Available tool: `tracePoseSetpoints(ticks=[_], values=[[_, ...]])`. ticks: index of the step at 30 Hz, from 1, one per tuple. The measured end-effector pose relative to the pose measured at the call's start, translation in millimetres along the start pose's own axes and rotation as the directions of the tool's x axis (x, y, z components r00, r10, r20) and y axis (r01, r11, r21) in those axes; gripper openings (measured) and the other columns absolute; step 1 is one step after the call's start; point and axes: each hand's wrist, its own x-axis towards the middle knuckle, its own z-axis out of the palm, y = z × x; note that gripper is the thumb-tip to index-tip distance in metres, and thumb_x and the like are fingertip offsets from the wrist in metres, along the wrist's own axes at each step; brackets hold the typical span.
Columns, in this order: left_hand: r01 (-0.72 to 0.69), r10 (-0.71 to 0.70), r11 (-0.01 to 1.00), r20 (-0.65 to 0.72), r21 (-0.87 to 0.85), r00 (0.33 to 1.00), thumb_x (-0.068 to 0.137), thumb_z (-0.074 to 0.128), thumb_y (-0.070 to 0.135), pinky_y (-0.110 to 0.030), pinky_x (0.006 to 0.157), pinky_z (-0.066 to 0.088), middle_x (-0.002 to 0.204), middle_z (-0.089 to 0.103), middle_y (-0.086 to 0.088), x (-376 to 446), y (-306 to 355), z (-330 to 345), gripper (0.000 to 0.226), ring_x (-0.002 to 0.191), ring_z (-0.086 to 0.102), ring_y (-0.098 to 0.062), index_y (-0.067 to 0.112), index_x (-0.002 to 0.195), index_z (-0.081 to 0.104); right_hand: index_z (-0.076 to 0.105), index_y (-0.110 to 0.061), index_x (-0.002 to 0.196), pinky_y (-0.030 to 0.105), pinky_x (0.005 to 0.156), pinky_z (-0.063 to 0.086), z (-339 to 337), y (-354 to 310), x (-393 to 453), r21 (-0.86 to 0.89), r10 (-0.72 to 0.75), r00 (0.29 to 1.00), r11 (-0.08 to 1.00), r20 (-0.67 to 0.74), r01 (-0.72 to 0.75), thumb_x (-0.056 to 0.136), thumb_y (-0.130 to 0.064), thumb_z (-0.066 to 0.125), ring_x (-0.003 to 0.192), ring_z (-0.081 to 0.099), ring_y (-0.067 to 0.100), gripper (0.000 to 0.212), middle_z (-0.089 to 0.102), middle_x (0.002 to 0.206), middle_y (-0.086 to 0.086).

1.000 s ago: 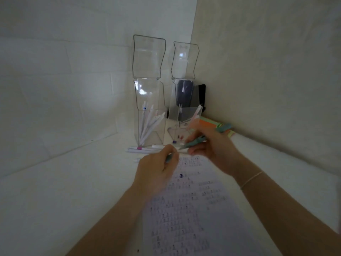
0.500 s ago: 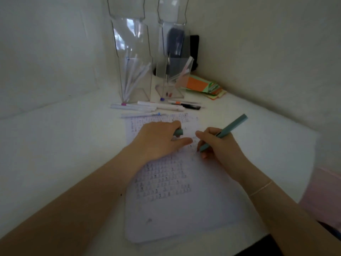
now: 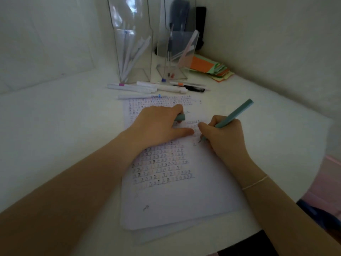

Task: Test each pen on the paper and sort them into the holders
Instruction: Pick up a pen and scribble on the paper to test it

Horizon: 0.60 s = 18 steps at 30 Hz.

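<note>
A slim teal pen [image 3: 232, 114] slants tip-down onto the paper [image 3: 171, 196], pinched in the right hand [image 3: 224, 134]; the left hand [image 3: 158, 124] beside it grips its teal cap [image 3: 180, 117].

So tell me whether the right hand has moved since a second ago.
Yes. The right hand with the teal pen came away from the right holder, toward the person, down onto the paper.

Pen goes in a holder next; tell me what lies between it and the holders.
The loose pens lie in a row on the table in front of both holders, across the path from the teal pen in the right hand.
</note>
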Motion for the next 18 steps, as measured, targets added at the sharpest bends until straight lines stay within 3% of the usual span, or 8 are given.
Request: tracePoseSetpoints(ticks=[2, 5, 9, 11, 14, 18], values=[[-0.002, 0.002, 1.0, -0.002, 0.002, 1.0, 0.077, 0.047, 0.072, -0.029, 0.064, 0.04, 0.069, 0.049, 0.012, 0.1, -0.1, 0.2, 0.045, 0.068, 0.052, -0.012, 0.029, 0.091, 0.044, 0.055, 0.008, 0.066, 0.016, 0.039, 0.039, -1.2, -1.7, -1.1, 0.084, 0.001, 1.0, 0.996, 0.031, -0.004, 0.08, -0.01, 0.07, 0.035, 0.046, 0.003, 0.027, 0.062, 0.059, 0.016], [-0.005, 0.005, 1.0, -0.01, 0.005, 1.0, 0.077, 0.047, 0.072, -0.028, 0.061, 0.037, 0.066, 0.047, 0.013, 0.2, -0.4, 1.0, 0.044, 0.065, 0.05, -0.009, 0.03, 0.089, 0.043, 0.052, -0.009, 0.068, 0.017, 0.042, 0.042, -2.9, -6.3, -3.3, 0.207, -0.007, 0.997, 0.978, 0.082, -0.01, 0.08, -0.018, 0.072, 0.041, 0.048, 0.007, 0.025, 0.063, 0.061, 0.008], [-0.001, 0.001, 1.0, -0.018, -0.022, 1.0, 0.077, 0.048, 0.071, -0.024, 0.055, 0.028, 0.063, 0.041, 0.018, -0.6, -1.9, 2.2, 0.041, 0.058, 0.038, 0.002, 0.032, 0.086, 0.041, 0.057, -0.001, 0.073, 0.02, 0.052, 0.05, -10.2, -7.8, -4.8, 0.285, -0.02, 0.984, 0.958, 0.174, -0.031, 0.077, -0.013, 0.074, 0.049, 0.059, 0.014, 0.021, 0.064, 0.056, 0.007], [0.006, -0.006, 1.0, -0.008, -0.029, 1.0, 0.077, 0.049, 0.071, -0.024, 0.054, 0.026, 0.062, 0.041, 0.018, -0.7, -2.1, 1.9, 0.04, 0.057, 0.036, 0.004, 0.033, 0.085, 0.04, 0.054, 0.0, 0.068, 0.025, 0.049, 0.049, -12.1, -6.4, -3.7, 0.334, 0.005, 0.986, 0.941, 0.168, -0.061, 0.078, -0.003, 0.07, 0.045, 0.059, 0.019, 0.019, 0.063, 0.053, 0.01], [0.022, -0.021, 0.999, 0.013, -0.023, 1.0, 0.077, 0.05, 0.07, -0.027, 0.058, 0.027, 0.062, 0.04, 0.019, -0.4, -1.1, 1.1, 0.04, 0.057, 0.036, 0.003, 0.033, 0.086, 0.039, 0.047, -0.001, 0.058, 0.021, 0.036, 0.04, -7.1, -3.6, -3.7, 0.202, 0.023, 0.998, 0.979, 0.051, -0.033, 0.079, 0.001, 0.062, 0.03, 0.048, 0.013, 0.026, 0.055, 0.04, 0.003], [0.02, -0.02, 1.0, 0.027, -0.009, 0.999, 0.077, 0.048, 0.07, -0.028, 0.06, 0.032, 0.064, 0.043, 0.016, 0.0, 0.2, -0.6, 0.042, 0.062, 0.045, -0.007, 0.03, 0.088, 0.041, 0.047, -0.003, 0.055, 0.019, 0.034, 0.04, -3.9, -4.6, -6.4, 0.115, 0.013, 1.0, 0.993, -0.028, -0.01, 0.082, -0.015, 0.067, 0.026, 0.045, 0.011, 0.036, 0.052, 0.036, 0.005]])
